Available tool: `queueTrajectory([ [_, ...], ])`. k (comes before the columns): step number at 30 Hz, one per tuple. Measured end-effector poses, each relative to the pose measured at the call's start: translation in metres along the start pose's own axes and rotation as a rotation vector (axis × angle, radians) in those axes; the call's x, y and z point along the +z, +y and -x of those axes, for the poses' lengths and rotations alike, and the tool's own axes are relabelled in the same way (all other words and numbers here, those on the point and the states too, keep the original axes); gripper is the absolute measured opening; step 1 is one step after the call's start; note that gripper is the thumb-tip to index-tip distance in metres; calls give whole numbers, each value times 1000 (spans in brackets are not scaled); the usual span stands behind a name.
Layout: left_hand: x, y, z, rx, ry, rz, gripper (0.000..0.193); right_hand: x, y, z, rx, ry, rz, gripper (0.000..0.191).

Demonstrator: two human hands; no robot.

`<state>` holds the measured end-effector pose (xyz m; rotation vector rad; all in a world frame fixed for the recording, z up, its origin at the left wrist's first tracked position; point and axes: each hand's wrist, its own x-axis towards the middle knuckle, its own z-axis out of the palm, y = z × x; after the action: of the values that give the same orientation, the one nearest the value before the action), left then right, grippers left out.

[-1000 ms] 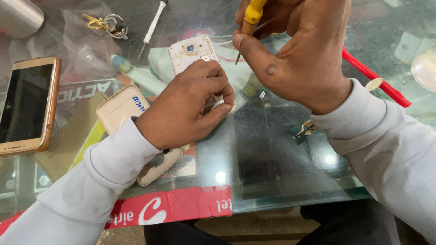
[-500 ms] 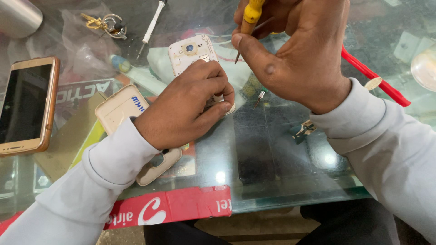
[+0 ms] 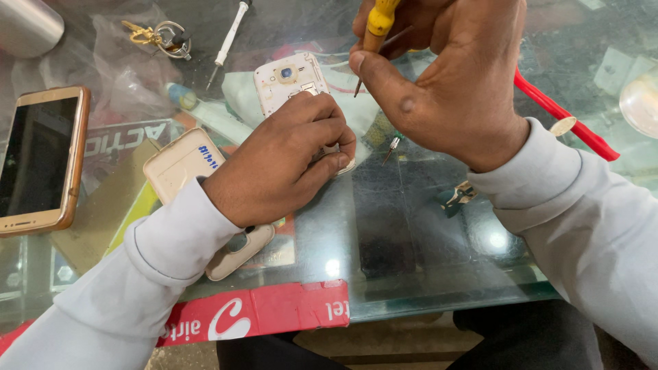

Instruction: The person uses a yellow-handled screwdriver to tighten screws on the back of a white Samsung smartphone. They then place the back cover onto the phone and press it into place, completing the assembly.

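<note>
Your left hand (image 3: 277, 164) curls its fingers over the lower end of the white opened phone (image 3: 291, 82), pinning it to the glass table (image 3: 425, 274) just above frame centre. Your right hand (image 3: 445, 75), upper right, pinches a yellow-handled screwdriver (image 3: 377, 24), its tip just right of the phone. A gold smartphone (image 3: 38, 161) lies at far left, a red tool (image 3: 569, 123) at right.

Glossy glass tabletop (image 3: 411, 260), matt white plastic phone shell (image 3: 284, 79), yellow plastic-handled screwdriver (image 3: 377, 24), soft grey cloth sleeves (image 3: 582, 226)

Glass tabletop (image 3: 411, 274), lamp glare, red edge strip (image 3: 274, 312)
</note>
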<state>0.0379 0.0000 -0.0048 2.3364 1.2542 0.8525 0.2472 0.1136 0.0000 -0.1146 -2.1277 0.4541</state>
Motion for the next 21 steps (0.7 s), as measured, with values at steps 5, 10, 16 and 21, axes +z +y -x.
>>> queueTrajectory([
  [5,1,0,0,3,1,-1,6,-1,-1,-1,-17,-8,17,41],
  [10,1,0,0,24,14,-11,7,-2,0,-2,-21,-11,24,41],
  [16,1,0,1,41,22,-30,7,-1,-2,-2,-4,-5,11,40],
  [21,-1,1,1,38,30,-14,6,-1,-3,-3,3,-5,8,39],
])
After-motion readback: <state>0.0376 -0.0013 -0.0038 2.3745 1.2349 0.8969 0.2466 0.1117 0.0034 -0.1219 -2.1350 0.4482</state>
